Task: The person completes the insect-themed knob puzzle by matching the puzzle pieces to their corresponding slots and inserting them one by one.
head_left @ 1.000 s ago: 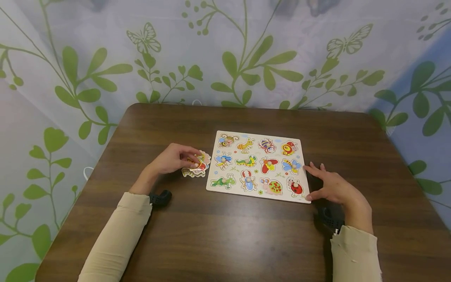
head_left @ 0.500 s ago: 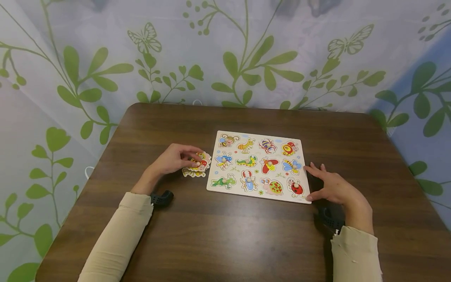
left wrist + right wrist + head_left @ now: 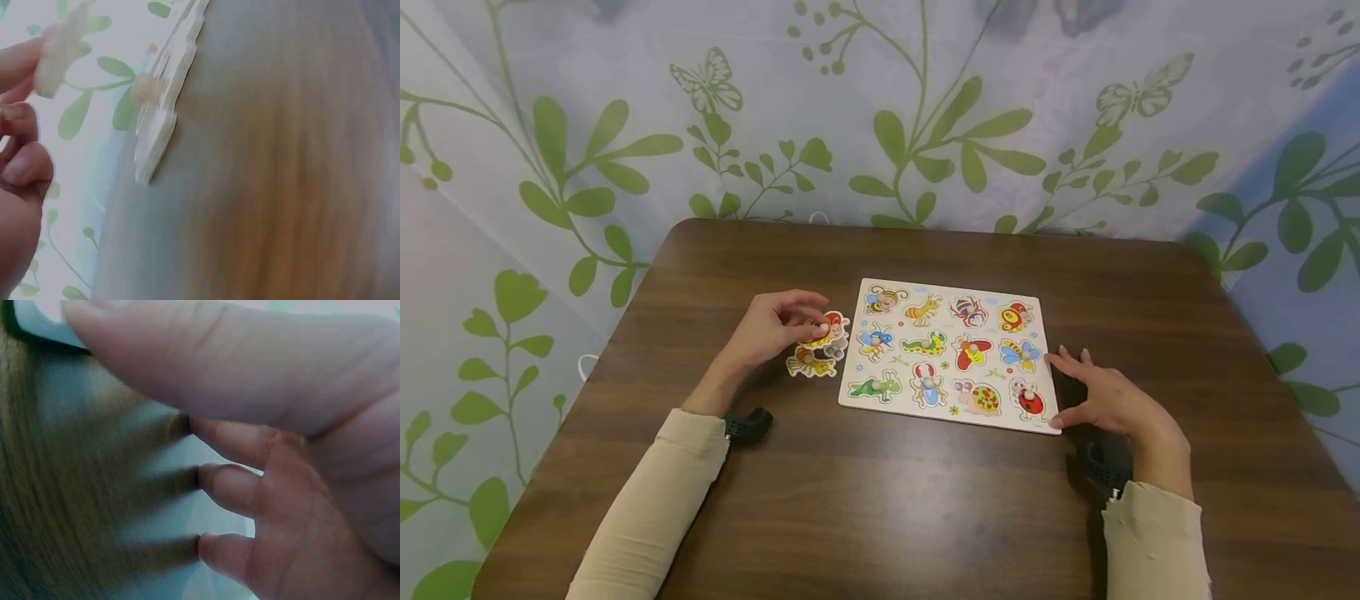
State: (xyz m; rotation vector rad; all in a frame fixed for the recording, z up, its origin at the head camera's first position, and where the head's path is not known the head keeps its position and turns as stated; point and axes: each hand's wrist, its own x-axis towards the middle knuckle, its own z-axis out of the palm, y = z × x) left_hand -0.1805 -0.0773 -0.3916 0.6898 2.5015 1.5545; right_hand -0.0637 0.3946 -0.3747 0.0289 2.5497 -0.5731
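Observation:
In the head view my left hand pinches the peg of a red and yellow insect puzzle piece. The left wrist view has this piece raised off the stack. Under it lie a yellow ant piece and a partly hidden pinkish piece. The pale wooden peg puzzle board lies to their right, with pegged insects in several of its places. My right hand is spread at the board's right side, thumb on its lower right corner. In the right wrist view its other fingertips meet the tabletop.
The dark wooden table has its far edge against a leaf-printed curtain. A black wrist camera sits below the left hand, and another camera is below the right.
My left hand has lifted the red and yellow piece up off the stack, uncovering more of the ant piece. The right hand and the board have stayed in place.

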